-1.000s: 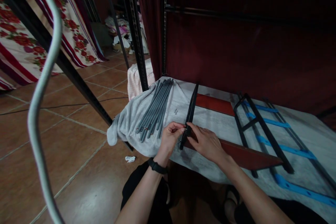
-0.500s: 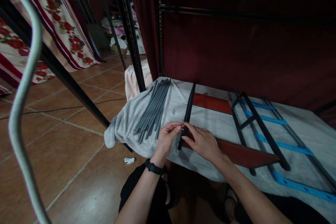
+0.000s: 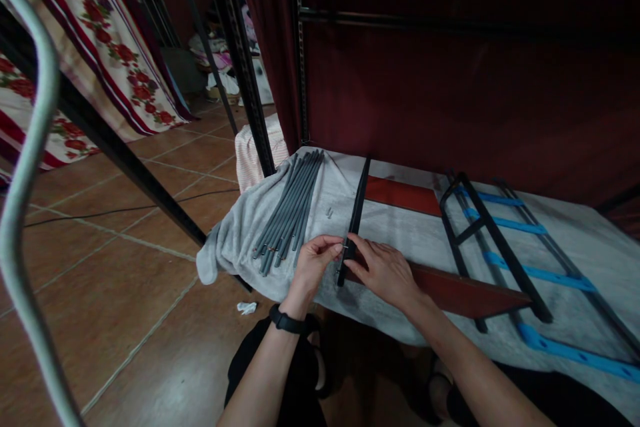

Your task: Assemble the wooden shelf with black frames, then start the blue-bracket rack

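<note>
My left hand (image 3: 316, 265) is closed in a pinch on a small screw (image 3: 345, 247) at the side of a black metal bar (image 3: 359, 203). My right hand (image 3: 383, 270) grips the same bar from its right side, thumb and fingertips around it near the screw. Two reddish-brown boards, a far one (image 3: 403, 196) and a near one (image 3: 465, 292), extend rightward from the bar. A few loose small screws (image 3: 329, 213) lie on the grey cloth left of the bar. A bundle of grey rods (image 3: 290, 207) rests further left.
A black frame (image 3: 493, 247) lies across the boards' right ends. Beyond it are dark rails joined by blue strips (image 3: 540, 277). Everything lies on a grey blanket (image 3: 400, 237). Black posts (image 3: 253, 80) and a pale curved tube (image 3: 25, 180) stand at the left.
The view has shifted slightly. Both hands stay at the bar, with the screw still pinched in my left fingers; the screw shows against the bar's side.
</note>
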Action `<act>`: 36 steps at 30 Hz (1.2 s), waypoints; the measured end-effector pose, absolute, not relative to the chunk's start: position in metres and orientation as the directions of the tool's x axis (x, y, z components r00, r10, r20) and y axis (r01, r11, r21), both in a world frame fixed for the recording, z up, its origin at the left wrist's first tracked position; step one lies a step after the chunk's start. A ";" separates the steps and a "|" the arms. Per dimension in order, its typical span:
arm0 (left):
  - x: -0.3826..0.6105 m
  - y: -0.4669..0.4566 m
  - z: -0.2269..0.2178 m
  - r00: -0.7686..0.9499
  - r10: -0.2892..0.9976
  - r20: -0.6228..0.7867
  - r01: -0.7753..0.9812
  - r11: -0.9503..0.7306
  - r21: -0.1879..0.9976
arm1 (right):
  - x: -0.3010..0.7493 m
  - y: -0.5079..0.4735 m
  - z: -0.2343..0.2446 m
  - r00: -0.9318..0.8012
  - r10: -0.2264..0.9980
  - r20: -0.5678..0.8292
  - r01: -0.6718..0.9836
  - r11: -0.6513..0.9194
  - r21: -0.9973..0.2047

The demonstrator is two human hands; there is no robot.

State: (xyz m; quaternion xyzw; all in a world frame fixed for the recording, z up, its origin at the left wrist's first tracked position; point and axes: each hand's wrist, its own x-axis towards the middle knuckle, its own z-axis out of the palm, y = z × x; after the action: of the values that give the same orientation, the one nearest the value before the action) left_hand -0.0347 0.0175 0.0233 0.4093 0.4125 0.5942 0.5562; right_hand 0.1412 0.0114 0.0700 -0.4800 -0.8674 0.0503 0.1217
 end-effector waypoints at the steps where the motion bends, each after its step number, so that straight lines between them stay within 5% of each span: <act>1: -0.035 0.017 0.023 -0.037 0.999 0.033 -0.332 -0.043 0.942 | 0.141 0.011 0.070 -0.507 0.846 0.165 0.822 0.532 -0.201; 36: -0.033 0.016 0.026 0.006 1.000 0.003 -0.351 -0.001 0.936 | 0.140 0.010 0.073 -0.501 0.853 0.147 0.831 0.521 -0.194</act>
State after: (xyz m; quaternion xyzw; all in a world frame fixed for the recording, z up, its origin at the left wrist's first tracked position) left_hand -0.0334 0.0160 0.0265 0.4050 0.4004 0.5800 0.5824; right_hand 0.1398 0.0099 0.0733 -0.4868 -0.8648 0.0488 0.1125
